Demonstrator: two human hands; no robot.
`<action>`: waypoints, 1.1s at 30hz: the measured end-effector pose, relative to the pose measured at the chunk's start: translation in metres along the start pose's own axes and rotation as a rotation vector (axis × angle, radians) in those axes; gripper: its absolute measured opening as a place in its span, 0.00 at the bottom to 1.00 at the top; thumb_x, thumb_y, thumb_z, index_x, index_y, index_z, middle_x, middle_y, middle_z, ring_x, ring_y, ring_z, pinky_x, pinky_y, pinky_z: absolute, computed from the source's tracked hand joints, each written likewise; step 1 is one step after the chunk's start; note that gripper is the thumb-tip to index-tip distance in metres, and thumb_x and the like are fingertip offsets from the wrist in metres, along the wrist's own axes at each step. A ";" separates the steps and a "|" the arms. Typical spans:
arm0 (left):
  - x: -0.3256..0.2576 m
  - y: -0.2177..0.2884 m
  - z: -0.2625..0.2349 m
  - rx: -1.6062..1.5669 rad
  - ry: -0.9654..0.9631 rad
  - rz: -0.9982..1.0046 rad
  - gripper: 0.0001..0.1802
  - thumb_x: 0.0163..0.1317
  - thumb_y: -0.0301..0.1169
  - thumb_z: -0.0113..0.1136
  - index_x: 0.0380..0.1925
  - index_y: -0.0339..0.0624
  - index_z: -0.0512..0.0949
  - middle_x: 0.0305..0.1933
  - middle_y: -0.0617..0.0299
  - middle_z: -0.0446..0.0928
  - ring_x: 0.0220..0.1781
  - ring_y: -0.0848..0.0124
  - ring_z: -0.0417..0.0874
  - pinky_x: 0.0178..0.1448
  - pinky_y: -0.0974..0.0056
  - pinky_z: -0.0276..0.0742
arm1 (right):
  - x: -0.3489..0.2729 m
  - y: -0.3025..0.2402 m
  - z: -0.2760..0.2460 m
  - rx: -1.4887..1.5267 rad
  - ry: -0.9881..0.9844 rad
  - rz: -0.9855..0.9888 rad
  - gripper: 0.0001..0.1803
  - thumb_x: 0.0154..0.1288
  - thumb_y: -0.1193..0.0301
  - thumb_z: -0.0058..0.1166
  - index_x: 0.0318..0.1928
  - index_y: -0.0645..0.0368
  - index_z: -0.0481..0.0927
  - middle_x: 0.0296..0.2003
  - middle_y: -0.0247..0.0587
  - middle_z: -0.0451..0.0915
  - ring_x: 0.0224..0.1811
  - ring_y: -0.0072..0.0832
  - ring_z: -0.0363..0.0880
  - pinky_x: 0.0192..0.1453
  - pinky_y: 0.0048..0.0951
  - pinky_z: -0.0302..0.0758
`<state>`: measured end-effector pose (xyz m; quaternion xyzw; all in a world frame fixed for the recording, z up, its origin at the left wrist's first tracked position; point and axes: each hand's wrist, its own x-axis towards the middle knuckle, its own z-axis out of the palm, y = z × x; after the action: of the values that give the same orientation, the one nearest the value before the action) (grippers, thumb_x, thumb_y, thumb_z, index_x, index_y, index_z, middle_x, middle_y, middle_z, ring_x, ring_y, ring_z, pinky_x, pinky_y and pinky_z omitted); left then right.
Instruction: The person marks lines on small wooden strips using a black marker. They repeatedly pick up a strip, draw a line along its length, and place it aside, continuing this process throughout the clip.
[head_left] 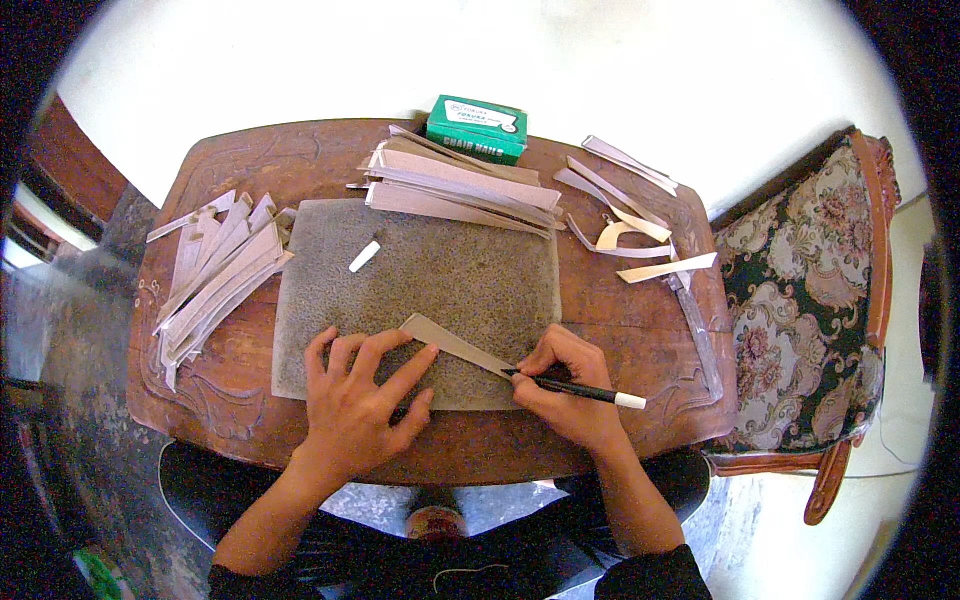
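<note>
A narrow grey-beige strip lies slanted on the dark speckled mat. My left hand rests beside it with fingers spread, the index fingertip touching the strip's near edge. Pinched in my right hand is a black marker with a white end. Its tip meets the right end of the strip. The white marker cap lies loose on the mat, up and left of the strip.
A carved wooden table carries the mat. Stacks of similar strips stand at its left and back, with loose curved offcuts at the right. Behind the back stack sits a green box. A floral-upholstered chair stands right.
</note>
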<state>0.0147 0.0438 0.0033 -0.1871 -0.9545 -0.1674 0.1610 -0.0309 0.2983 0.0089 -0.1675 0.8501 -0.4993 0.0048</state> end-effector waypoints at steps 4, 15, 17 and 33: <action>-0.002 -0.001 0.000 0.010 -0.005 -0.009 0.23 0.58 0.43 0.66 0.55 0.59 0.84 0.57 0.64 0.75 0.58 0.60 0.73 0.71 0.40 0.57 | 0.001 -0.001 0.002 0.015 -0.001 0.008 0.13 0.50 0.72 0.68 0.26 0.61 0.74 0.25 0.42 0.74 0.28 0.36 0.77 0.34 0.33 0.73; -0.001 -0.001 0.000 -0.001 0.000 -0.005 0.23 0.58 0.42 0.66 0.56 0.58 0.84 0.56 0.64 0.75 0.57 0.60 0.73 0.70 0.40 0.57 | -0.001 0.004 0.003 0.039 0.034 -0.008 0.13 0.49 0.73 0.69 0.26 0.60 0.75 0.25 0.42 0.76 0.29 0.35 0.79 0.35 0.33 0.74; 0.000 0.000 -0.001 -0.006 -0.003 -0.017 0.24 0.58 0.42 0.66 0.56 0.59 0.83 0.56 0.64 0.75 0.57 0.60 0.73 0.70 0.40 0.58 | -0.004 0.003 0.005 0.080 0.057 0.043 0.12 0.49 0.73 0.69 0.26 0.60 0.75 0.26 0.41 0.78 0.29 0.32 0.79 0.35 0.32 0.75; -0.002 -0.001 0.001 0.019 0.009 0.005 0.24 0.57 0.43 0.66 0.56 0.57 0.82 0.58 0.66 0.75 0.57 0.60 0.73 0.69 0.40 0.59 | -0.004 -0.027 0.010 0.080 0.041 -0.015 0.12 0.51 0.81 0.67 0.27 0.60 0.73 0.28 0.40 0.78 0.31 0.27 0.80 0.38 0.26 0.75</action>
<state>0.0156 0.0425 0.0014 -0.1871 -0.9548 -0.1590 0.1677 -0.0181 0.2790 0.0261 -0.1632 0.8281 -0.5363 -0.0098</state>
